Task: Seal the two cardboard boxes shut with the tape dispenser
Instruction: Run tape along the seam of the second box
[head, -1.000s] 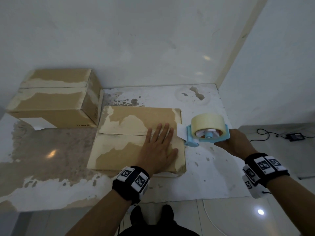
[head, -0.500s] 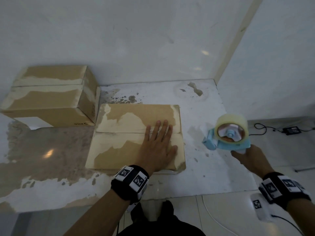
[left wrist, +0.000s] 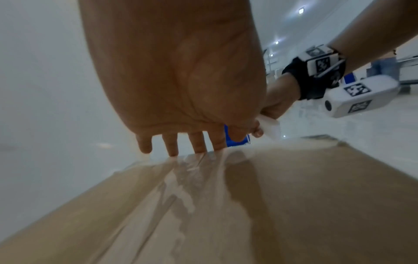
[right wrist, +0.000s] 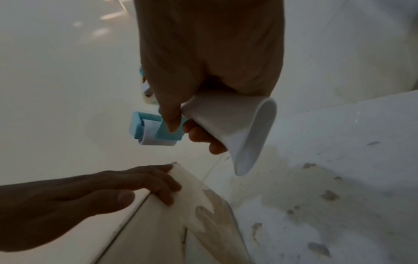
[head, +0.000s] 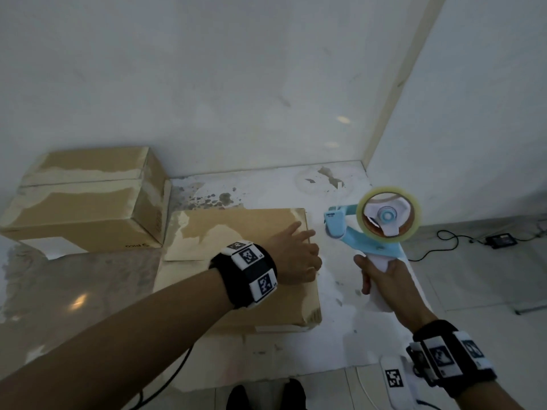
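A flat cardboard box (head: 225, 232) lies on the worn white table (head: 340, 335), its top flaps closed along a centre seam. My left hand (head: 296, 255) rests on the box's right end with fingers extended, fingertips (left wrist: 172, 150) at the edge where clear tape (left wrist: 192, 171) lies. My right hand (head: 381, 279) grips the white handle (right wrist: 235, 125) of a blue tape dispenser (head: 373, 229), held up in the air right of the box, roll facing me. A second, taller cardboard box (head: 85, 196) stands at the back left against the wall.
White walls (head: 236, 84) close off the table at the back and right corner. A black cable and small device (head: 500, 241) lie on the tiled floor at the right. My feet (head: 266, 395) show below the table's front edge.
The right hand pulled the dispenser away from the box's right end and raised it upright in the air. My left hand slid toward the box's right edge.
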### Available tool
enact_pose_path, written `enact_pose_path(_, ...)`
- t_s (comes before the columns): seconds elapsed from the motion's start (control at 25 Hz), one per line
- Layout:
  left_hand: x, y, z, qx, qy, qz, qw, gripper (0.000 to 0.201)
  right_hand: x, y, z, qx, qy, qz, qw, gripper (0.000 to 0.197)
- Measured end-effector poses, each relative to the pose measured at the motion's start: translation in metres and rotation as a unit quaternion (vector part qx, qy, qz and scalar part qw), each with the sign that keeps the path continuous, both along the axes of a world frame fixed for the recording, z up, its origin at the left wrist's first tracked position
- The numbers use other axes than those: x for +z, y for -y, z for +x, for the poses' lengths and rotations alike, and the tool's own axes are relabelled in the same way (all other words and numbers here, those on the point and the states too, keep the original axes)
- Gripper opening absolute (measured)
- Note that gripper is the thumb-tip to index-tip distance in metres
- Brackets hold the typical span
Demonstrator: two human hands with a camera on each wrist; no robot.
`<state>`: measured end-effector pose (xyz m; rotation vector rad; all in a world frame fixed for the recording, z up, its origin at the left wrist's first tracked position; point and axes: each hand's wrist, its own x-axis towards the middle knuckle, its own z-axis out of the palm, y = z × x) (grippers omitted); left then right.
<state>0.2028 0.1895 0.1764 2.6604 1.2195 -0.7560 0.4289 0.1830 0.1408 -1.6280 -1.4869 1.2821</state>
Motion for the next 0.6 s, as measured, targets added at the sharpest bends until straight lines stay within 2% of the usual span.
enact_pose_path(0.08, -0.008, -0.006, 0.003, -0.009, -0.011, -0.019, 1.0, 0.048, 0.001, 0.003, -0.004, -0.016, -0.01, -0.007, 1.0, 0.045)
enact_pose_path(0.12, -0.008, -0.009, 0.005, 0.004, 0.009, -0.027, 1.0, 0.05, 0.002, 0.005, -0.005, -0.025, -0.018, -0.006, 1.0, 0.045)
enact_pose_path(0.16, -0.008, -0.012, 0.005, 0.041, 0.059, -0.034, 0.997, 0.05, 0.003, 0.007, -0.007, -0.031, -0.022, -0.004, 0.999, 0.045)
enact_pose_path(0.2, -0.005, -0.017, 0.006, 0.104, 0.146, -0.042, 0.983, 0.05, 0.005, 0.008, -0.008, -0.036, -0.023, 0.002, 0.999, 0.046)
enact_pose_path(0.24, 0.001, -0.022, 0.006, 0.199, 0.265, -0.061, 0.942, 0.05, 0.007, 0.009, -0.009, -0.041, -0.022, 0.01, 0.999, 0.047)
enact_pose_path(0.28, 0.01, -0.027, 0.005, 0.32, 0.392, -0.107, 0.856, 0.052, 0.008, 0.009, -0.012, -0.046, -0.02, 0.017, 0.999, 0.048)
enact_pose_path(0.32, 0.017, -0.032, 0.004, 0.433, 0.495, -0.182, 0.732, 0.057, 0.009, 0.01, -0.015, -0.052, -0.019, 0.022, 0.998, 0.048)
enact_pose_path(0.36, 0.022, -0.037, 0.003, 0.512, 0.547, -0.267, 0.606, 0.061, 0.009, 0.01, -0.019, -0.057, -0.017, 0.025, 0.998, 0.048)
enact_pose_path(0.4, 0.025, -0.041, 0.002, 0.556, 0.565, -0.338, 0.507, 0.061, 0.01, 0.009, -0.022, -0.059, -0.016, 0.03, 0.998, 0.048)
enact_pose_path(0.44, 0.027, -0.045, 0.002, 0.573, 0.566, -0.377, 0.457, 0.058, 0.012, 0.009, -0.026, -0.059, -0.013, 0.038, 0.997, 0.048)
enact_pose_path(0.48, 0.027, -0.047, 0.004, 0.575, 0.569, -0.391, 0.44, 0.053, 0.013, 0.01, -0.028, -0.056, -0.011, 0.046, 0.997, 0.048)
enact_pose_path(0.52, 0.028, -0.047, 0.005, 0.576, 0.571, -0.387, 0.439, 0.044, 0.013, 0.01, -0.03, -0.054, -0.013, 0.054, 0.997, 0.048)
enact_pose_path(0.6, 0.028, -0.052, 0.003, 0.583, 0.562, -0.368, 0.457, 0.027, 0.014, 0.009, -0.035, -0.059, -0.013, 0.069, 0.996, 0.048)
